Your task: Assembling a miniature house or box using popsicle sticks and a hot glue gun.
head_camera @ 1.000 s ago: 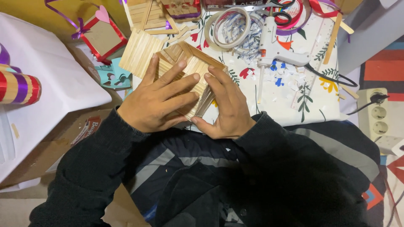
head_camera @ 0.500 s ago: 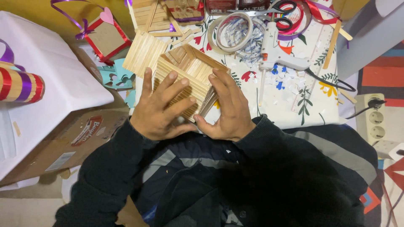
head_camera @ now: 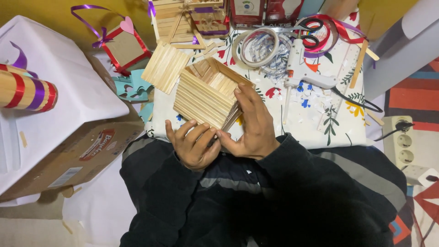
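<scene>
A box built of pale wooden craft sticks rests tilted at the near edge of a flower-print cloth. My right hand grips its right side, fingers over the upper rim. My left hand sits at the box's lower near corner, fingers curled up against the bottom edge and touching the right thumb. The box's open top faces away from me, with its stick-lined inside showing.
A flat panel of craft sticks lies left of the box. A white glue gun, tape rolls, scissors with red ribbon and loose sticks lie behind. A white-covered cardboard carton stands left; a power strip lies right.
My left hand slid off the top of the stick box down to its near corner. The box has turned and now shows its flat side and open inside.
</scene>
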